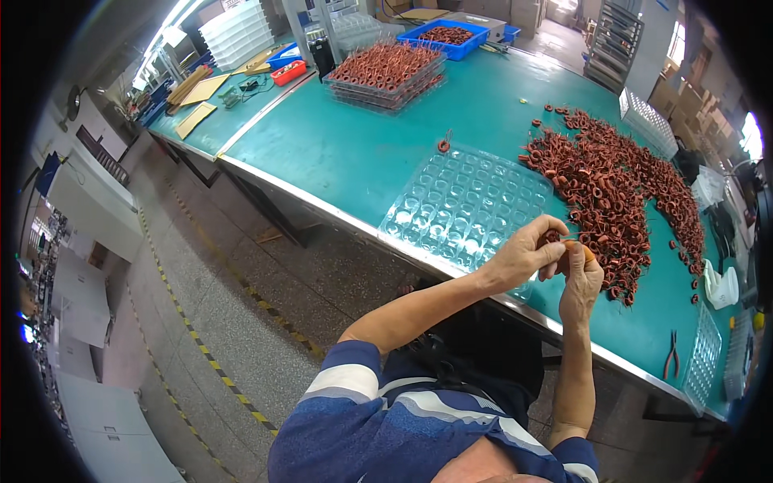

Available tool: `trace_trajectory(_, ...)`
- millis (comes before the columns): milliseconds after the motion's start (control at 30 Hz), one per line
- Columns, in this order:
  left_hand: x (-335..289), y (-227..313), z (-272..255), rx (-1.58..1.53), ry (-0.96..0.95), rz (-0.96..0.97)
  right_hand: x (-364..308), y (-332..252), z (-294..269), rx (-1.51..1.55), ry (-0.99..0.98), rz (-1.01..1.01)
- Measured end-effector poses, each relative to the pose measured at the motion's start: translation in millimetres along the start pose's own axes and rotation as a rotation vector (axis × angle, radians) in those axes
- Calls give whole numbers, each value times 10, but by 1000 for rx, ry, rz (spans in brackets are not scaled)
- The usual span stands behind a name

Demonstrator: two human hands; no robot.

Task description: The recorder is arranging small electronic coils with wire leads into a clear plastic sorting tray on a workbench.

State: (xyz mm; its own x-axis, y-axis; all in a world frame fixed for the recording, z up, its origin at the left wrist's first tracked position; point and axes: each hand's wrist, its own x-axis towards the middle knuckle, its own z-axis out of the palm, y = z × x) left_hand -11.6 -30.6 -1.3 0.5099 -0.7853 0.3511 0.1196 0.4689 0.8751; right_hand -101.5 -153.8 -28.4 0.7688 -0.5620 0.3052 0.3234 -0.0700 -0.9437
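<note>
Above the front edge of the green table, my two hands meet in front of a heap of coils. My left hand (523, 256) is closed in a pinch on a small dark red ring coil (551, 237), partly covered by the fingers. Against it, my right hand (581, 282) is closed too, thumb and fingers pressed together near the coil's side; what they grip is too small to make out. Something orange shows at its fingertips. Beneath and left of my hands lies a clear plastic tray (459, 201) with rows of pockets. A single ring coil (444, 146) stands at its far corner.
The large heap of red ring coils (604, 189) spreads to the right. Pliers (671, 354) and another clear tray (704, 358) lie at the near right. Stacked filled trays (386, 68), a blue bin (443, 36) and a red bin (288, 72) stand farther back.
</note>
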Motion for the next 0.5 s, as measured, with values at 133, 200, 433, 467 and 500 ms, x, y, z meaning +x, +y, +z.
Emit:
trace_trajectory(133, -40, 21, -11, 184, -49, -20, -56, -72, 52, -172, 55, -66)
trace_trajectory(200, -80, 34, -31, 443, 10, 149, -102, -251, 163, -313, 96, -182)
trace_trajectory(433, -230, 172, -42, 377, -21, -68, -145, -256, 53, -342, 128, -94)
trace_trajectory(467, -190, 92, -146, 211, -81, -150, -123, -222, 64, -358, 174, -153)
trace_trajectory(500, -191, 118, -187, 110, -92, -226, -100, -232, 123, -311, 193, -191)
